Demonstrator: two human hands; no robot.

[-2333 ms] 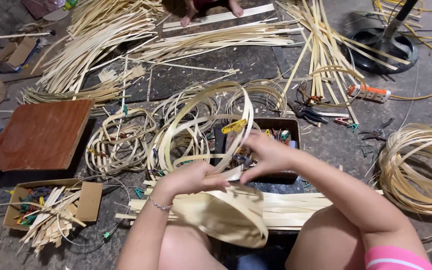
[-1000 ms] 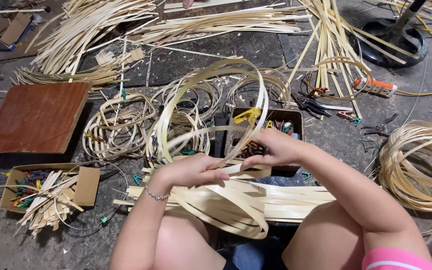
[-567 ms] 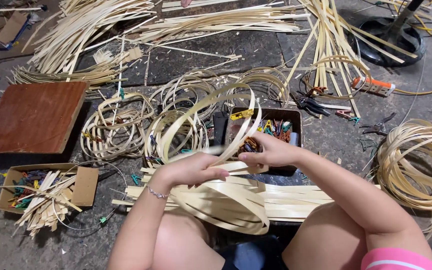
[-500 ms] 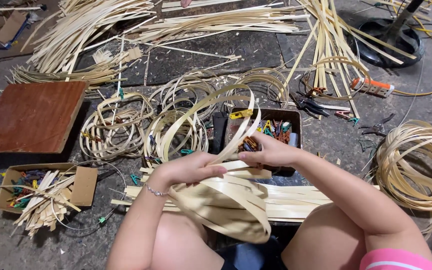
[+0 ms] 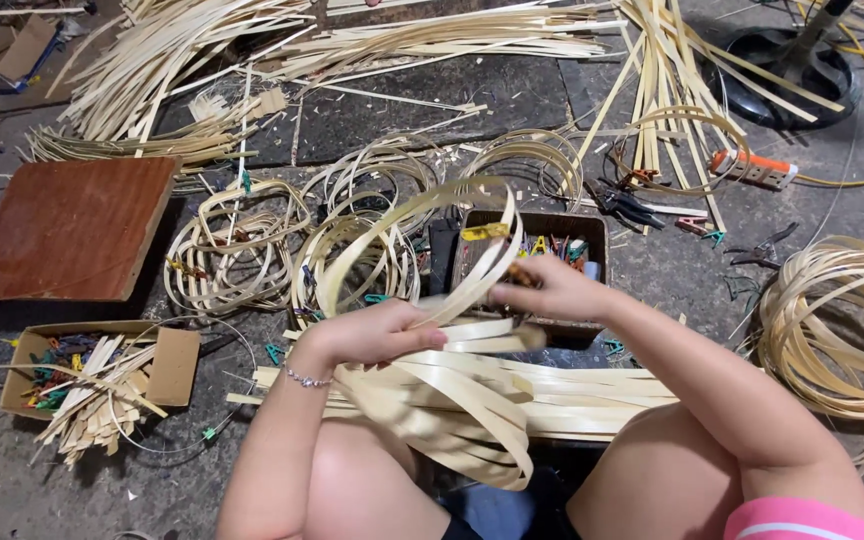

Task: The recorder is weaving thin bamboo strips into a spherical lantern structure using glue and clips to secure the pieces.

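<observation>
Bamboo strips lie in loose heaps across the far floor, not yet bent. Nearer, a cluster of finished hoops sits clipped in coils, with more coils at the right, so a good share of the bending looks done. A flat bundle of cut strips rests over the lap, seemingly the stock left to work. One strip arcs up in a half-formed loop just above it. The left hand pinches its overlapping ends, fingers closed on them; the right hand closes on something small beside the clip box
</observation>
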